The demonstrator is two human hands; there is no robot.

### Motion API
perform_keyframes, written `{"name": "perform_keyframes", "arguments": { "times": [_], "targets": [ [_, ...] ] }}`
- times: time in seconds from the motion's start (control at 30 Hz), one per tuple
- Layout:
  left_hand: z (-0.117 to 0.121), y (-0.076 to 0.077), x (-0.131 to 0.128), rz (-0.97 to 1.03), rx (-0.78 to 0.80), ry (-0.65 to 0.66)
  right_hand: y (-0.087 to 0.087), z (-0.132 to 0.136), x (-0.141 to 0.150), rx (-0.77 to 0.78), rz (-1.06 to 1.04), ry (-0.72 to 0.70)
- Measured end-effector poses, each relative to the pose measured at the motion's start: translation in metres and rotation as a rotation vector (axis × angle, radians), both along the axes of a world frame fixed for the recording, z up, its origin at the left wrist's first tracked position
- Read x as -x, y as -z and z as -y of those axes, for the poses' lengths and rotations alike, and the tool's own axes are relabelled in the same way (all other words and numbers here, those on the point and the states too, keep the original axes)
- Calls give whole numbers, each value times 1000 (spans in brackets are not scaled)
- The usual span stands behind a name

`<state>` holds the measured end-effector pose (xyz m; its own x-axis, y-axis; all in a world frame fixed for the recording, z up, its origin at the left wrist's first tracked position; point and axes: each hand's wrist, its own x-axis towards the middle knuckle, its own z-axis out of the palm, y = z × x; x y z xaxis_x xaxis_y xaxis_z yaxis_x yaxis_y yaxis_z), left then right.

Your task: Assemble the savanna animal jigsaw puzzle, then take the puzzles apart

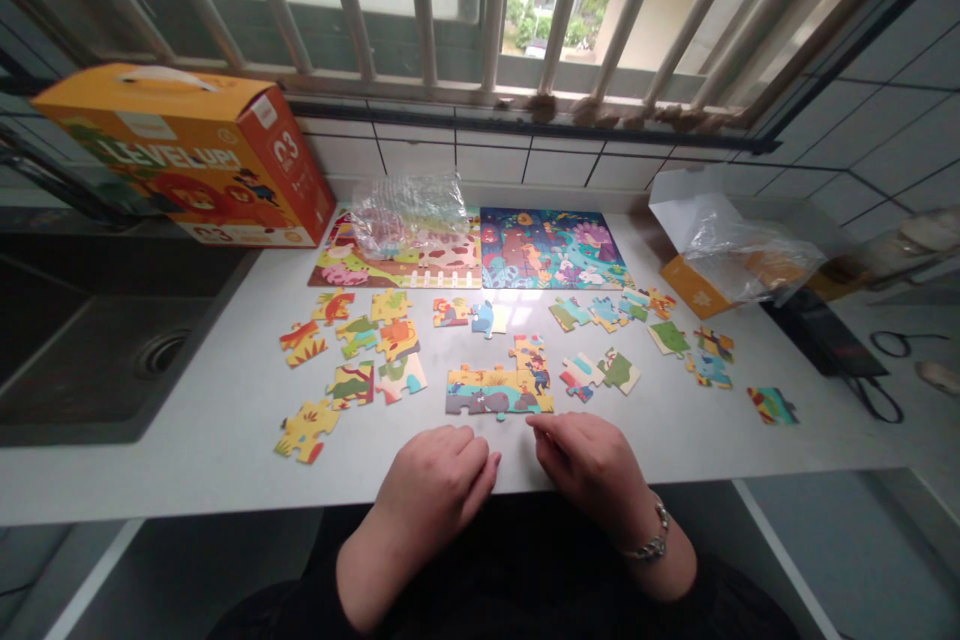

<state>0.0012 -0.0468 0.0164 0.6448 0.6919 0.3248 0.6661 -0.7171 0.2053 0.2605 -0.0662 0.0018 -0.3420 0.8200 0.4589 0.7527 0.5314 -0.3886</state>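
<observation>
A partly joined jigsaw section (pixel 491 392) lies on the counter in front of me, showing a grey hippo in water and a figure at the upper right. My left hand (pixel 442 475) rests below its lower left edge, fingers curled in and no object visible in them. My right hand (pixel 592 450) has its index finger stretched toward the section's lower right edge, at or just touching it; its other fingers are bent and partly hidden. Two loose puzzle pieces (pixel 600 373) lie just right of the section. More loose pieces (pixel 375 340) are scattered to the left.
Two picture sheets (pixel 555 250) lie at the back, clear plastic wrap (pixel 412 210) over the left one. An orange puzzle box (pixel 187 160) stands back left beside the sink (pixel 135 340). An opened box (pixel 697 285) with plastic and a black device (pixel 825 340) are at right.
</observation>
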Motion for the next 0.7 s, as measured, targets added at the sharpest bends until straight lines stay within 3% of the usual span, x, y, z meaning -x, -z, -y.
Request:
{"name": "perform_keyframes", "arguments": {
  "times": [0.7],
  "targets": [
    [0, 0, 0, 27, -3, -1, 1, -1, 0, 4, -10, -4]
  ]
}}
